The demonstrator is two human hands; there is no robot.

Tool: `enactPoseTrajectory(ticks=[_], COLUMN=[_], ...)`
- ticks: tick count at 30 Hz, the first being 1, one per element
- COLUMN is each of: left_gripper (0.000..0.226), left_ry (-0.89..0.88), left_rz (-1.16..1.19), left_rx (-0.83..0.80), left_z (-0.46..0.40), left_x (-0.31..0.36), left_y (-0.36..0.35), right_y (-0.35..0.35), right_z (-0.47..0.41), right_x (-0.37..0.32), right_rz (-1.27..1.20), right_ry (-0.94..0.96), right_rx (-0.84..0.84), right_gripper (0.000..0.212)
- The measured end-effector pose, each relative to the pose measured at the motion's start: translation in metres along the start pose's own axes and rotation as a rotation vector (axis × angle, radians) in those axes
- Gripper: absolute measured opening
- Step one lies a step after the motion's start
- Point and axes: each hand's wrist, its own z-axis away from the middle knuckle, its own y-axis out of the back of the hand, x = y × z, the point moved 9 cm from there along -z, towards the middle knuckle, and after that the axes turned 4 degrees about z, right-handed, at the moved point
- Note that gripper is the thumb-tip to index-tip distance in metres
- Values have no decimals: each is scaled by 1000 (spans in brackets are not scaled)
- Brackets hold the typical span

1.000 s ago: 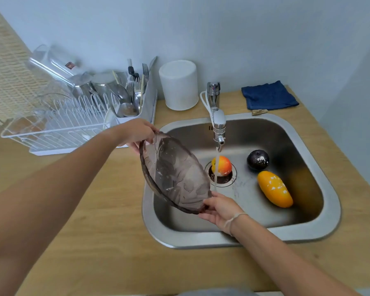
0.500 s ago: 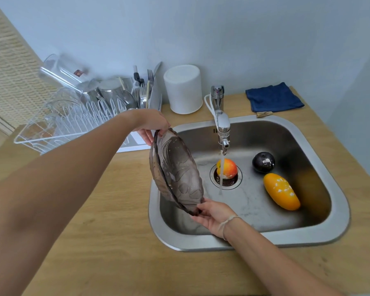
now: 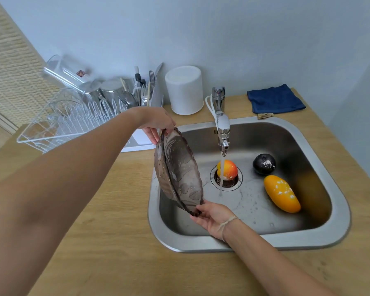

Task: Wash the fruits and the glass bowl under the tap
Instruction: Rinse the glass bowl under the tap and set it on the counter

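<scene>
The glass bowl [image 3: 178, 170] stands almost on edge over the sink's [image 3: 338, 218] left side, beside the tap's [image 3: 223, 133] stream. The left hand [image 3: 156, 122] pinches its far rim; the right hand [image 3: 212, 215] pinches the near rim. Three fruits lie rightward, nearer the right hand.

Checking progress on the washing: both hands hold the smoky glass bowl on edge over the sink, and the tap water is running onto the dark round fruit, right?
Not quite. In the head view the stream from the chrome tap falls on the orange-red round fruit over the drain, not the dark round fruit. The rest holds.
</scene>
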Motion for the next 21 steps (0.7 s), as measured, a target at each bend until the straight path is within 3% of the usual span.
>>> enactPoseTrajectory(ticks=[13,21], left_gripper=[55,56], left_ry=[-40,-99], left_rz=[16,41], left_rx=[-78,-108], left_z=[-3,2], left_x=[-2,7], left_y=[2,11], right_y=[1,-9], right_z=[-9,-12], right_x=[1,-3], right_rz=[-39,-123], right_ry=[36,74], right_rx=[-41,-65], right_gripper=[26,43])
